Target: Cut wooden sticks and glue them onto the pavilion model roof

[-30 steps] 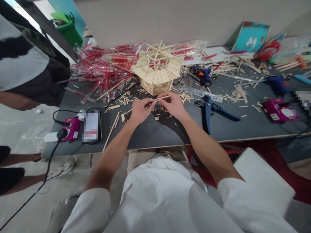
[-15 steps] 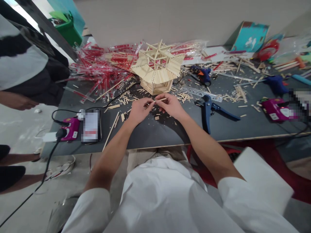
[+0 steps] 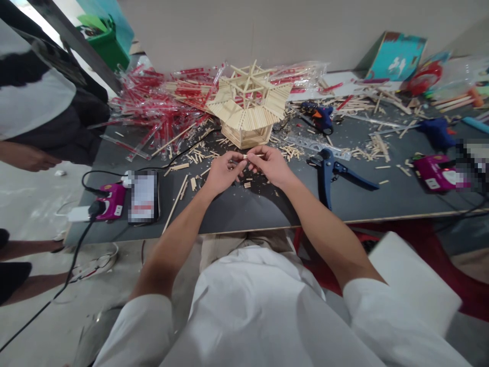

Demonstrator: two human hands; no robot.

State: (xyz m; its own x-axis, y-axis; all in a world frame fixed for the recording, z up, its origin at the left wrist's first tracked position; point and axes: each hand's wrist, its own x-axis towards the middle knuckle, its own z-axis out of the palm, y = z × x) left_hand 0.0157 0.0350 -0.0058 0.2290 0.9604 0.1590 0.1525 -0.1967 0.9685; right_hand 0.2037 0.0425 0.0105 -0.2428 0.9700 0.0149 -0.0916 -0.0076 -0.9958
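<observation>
In front of the pavilion-like model of wooden sticks (image 3: 254, 118), my two hands meet fingertip to fingertip. My left hand (image 3: 225, 172) is closed in a pinch on one end of a short wooden stick (image 3: 245, 157). From the other side my right hand (image 3: 270, 167) pinches at the same place, its fingers partly covering the stick. Whether there is more than one piece between the fingers I cannot tell. Tiny cut stick pieces (image 3: 247, 185) lie on the dark table just below my hands.
Pipe cutter-like blue shears (image 3: 325, 178) lie right of my hands, with a hot glue gun (image 3: 323, 118) and ruler (image 3: 317, 147) behind. Red-printed plastic wrappers (image 3: 164, 112) heap at back left. A phone (image 3: 143, 198) and purple power strip (image 3: 110, 200) lie left, where another person (image 3: 34, 102) stands.
My fingertips have shifted slightly, and the stick that stuck out along my right hand now shows mostly as a short piece between both hands. The model stays in place.
</observation>
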